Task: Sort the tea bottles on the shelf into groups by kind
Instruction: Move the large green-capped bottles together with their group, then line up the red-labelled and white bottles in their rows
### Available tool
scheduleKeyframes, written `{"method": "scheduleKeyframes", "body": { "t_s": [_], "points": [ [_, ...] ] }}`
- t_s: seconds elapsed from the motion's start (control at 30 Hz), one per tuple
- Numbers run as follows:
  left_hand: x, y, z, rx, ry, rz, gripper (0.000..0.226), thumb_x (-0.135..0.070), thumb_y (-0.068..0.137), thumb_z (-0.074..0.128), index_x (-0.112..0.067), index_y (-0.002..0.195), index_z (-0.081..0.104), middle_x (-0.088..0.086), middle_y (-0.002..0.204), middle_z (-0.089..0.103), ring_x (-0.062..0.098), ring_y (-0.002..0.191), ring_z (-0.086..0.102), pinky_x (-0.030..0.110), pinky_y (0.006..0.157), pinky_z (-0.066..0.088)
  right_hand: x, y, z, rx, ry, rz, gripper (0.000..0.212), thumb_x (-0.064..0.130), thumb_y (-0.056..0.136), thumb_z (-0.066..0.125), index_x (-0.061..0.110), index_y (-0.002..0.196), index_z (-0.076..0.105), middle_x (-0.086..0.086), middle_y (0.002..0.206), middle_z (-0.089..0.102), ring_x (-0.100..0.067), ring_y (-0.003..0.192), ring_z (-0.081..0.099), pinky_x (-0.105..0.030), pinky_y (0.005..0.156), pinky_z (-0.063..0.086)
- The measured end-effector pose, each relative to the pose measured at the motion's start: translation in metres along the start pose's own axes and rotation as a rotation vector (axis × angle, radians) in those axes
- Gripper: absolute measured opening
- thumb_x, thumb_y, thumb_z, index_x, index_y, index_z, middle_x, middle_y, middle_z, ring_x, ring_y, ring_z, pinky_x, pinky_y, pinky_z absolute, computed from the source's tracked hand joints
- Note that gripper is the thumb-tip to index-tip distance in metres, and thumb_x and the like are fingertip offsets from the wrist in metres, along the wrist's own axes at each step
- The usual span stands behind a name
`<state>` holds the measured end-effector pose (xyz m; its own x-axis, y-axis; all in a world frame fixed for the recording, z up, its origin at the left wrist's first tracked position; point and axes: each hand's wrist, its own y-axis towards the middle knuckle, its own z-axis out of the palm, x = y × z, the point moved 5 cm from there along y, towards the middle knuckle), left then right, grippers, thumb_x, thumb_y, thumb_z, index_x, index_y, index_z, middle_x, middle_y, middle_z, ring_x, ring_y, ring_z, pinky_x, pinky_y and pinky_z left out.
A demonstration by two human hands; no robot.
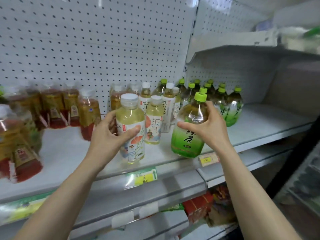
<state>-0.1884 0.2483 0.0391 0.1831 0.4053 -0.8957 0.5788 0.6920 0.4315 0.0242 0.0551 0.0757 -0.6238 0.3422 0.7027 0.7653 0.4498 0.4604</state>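
Left hand (110,134) round white-capped bottle (130,129) — right hand (207,129) round green-capped bottle (190,129)

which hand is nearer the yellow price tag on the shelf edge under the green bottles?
Right. The right hand, holding the green-labelled, green-capped tea bottle, is just above the yellow price tag. The left hand, gripping the white-capped floral-label bottle, sits well to the tag's left.

Bright, even, soft-shadowed indoor light, with wide-angle bending at the edges, heavy motion blur on the red-labelled bottles (26,129) at left, and glare on the shelf (259,122).
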Motion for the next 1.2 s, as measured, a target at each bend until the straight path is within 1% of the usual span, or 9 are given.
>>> {"method": "scheduleKeyframes", "body": {
  "t_s": [0.23, 0.4, 0.53, 0.63, 0.7, 0.8, 0.97, 1.1, 1.2],
  "points": [
    [0.018, 0.019, 0.028, -0.085, 0.06, -0.047, 0.056, -0.025, 0.068, 0.084, -0.03, 0.118, 0.059, -0.02, 0.103, 0.071, -0.007, 0.095, 0.066, 0.008, 0.075, 0.051, -0.046, 0.066, 0.022, 0.122, -0.069, 0.02, 0.127, 0.068, 0.046, 0.086, 0.031, 0.152, 0.027, -0.005, 0.16, 0.028, -0.027, 0.146, 0.027, -0.056, 0.114, 0.032],
    [0.028, 0.02, 0.045, -0.159, 0.083, -0.09, 0.057, -0.038, 0.062, 0.082, -0.037, 0.114, 0.059, -0.02, 0.107, 0.071, 0.0, 0.099, 0.067, 0.025, 0.085, 0.054, -0.069, 0.094, 0.033, 0.175, -0.116, 0.009, 0.125, 0.069, 0.049, 0.082, 0.027, 0.154, 0.028, -0.004, 0.161, 0.024, -0.028, 0.148, 0.018, -0.056, 0.117, 0.024],
    [0.038, 0.016, 0.056, -0.244, 0.1, -0.137, 0.069, -0.045, 0.061, 0.086, -0.027, 0.122, 0.059, -0.011, 0.112, 0.072, 0.005, 0.101, 0.068, 0.036, 0.09, 0.056, -0.066, 0.109, 0.03, 0.197, -0.273, -0.188, 0.12, 0.082, 0.046, 0.066, 0.012, 0.141, 0.042, -0.011, 0.145, 0.04, -0.031, 0.135, 0.033, -0.049, 0.11, 0.034],
    [0.04, 0.014, 0.059, -0.277, 0.117, -0.161, 0.068, -0.043, 0.062, 0.082, -0.027, 0.124, 0.058, -0.011, 0.112, 0.071, 0.005, 0.101, 0.068, 0.036, 0.09, 0.056, -0.066, 0.113, 0.029, 0.257, -0.292, -0.221, 0.12, 0.085, 0.05, 0.06, 0.012, 0.142, 0.038, -0.012, 0.143, 0.043, -0.032, 0.132, 0.037, -0.048, 0.107, 0.035],
    [0.038, 0.014, 0.061, -0.271, 0.136, -0.156, 0.067, -0.04, 0.063, 0.081, -0.026, 0.124, 0.058, -0.011, 0.112, 0.071, 0.005, 0.101, 0.068, 0.035, 0.09, 0.056, -0.058, 0.113, 0.018, 0.131, -0.184, -0.232, 0.106, 0.077, 0.065, 0.067, 0.019, 0.147, 0.034, -0.008, 0.143, 0.043, -0.029, 0.133, 0.037, -0.05, 0.109, 0.036],
    [0.034, 0.017, 0.066, -0.225, 0.165, -0.14, 0.063, -0.033, 0.065, 0.084, -0.027, 0.122, 0.058, -0.012, 0.112, 0.071, 0.002, 0.101, 0.067, 0.031, 0.09, 0.056, -0.02, 0.096, 0.007, -0.055, -0.001, -0.373, 0.074, 0.066, 0.083, 0.058, 0.022, 0.141, 0.044, -0.001, 0.133, 0.051, -0.019, 0.124, 0.044, -0.046, 0.104, 0.042],
    [0.023, 0.025, 0.095, -0.109, 0.242, -0.065, 0.063, -0.035, 0.069, 0.085, -0.036, 0.124, 0.054, -0.018, 0.11, 0.069, -0.002, 0.101, 0.065, 0.021, 0.088, 0.052, 0.036, 0.061, 0.059, 0.361, -0.042, -0.56, 0.057, 0.069, 0.087, 0.052, 0.033, 0.13, 0.055, 0.016, 0.125, 0.058, 0.0, 0.106, 0.052, -0.029, 0.094, 0.044],
    [0.025, 0.031, 0.11, -0.035, 0.347, -0.026, 0.064, -0.053, 0.069, 0.079, -0.044, 0.125, 0.05, -0.025, 0.111, 0.064, -0.008, 0.101, 0.061, 0.018, 0.089, 0.052, 0.03, 0.067, 0.06, 0.379, -0.108, -0.566, 0.042, 0.062, 0.086, 0.057, 0.026, 0.107, 0.065, 0.014, 0.097, 0.062, -0.004, 0.085, 0.054, -0.03, 0.079, 0.046],
    [0.02, 0.038, 0.092, -0.165, 0.457, 0.067, 0.061, -0.065, 0.076, 0.063, -0.035, 0.129, 0.053, -0.02, 0.113, 0.058, -0.006, 0.1, 0.057, 0.023, 0.088, 0.053, 0.021, 0.072, 0.054, 0.306, -0.196, -0.536, 0.037, 0.059, 0.087, 0.06, 0.022, 0.092, 0.061, 0.008, 0.088, 0.059, -0.009, 0.078, 0.052, -0.027, 0.068, 0.036]
  ]
}}
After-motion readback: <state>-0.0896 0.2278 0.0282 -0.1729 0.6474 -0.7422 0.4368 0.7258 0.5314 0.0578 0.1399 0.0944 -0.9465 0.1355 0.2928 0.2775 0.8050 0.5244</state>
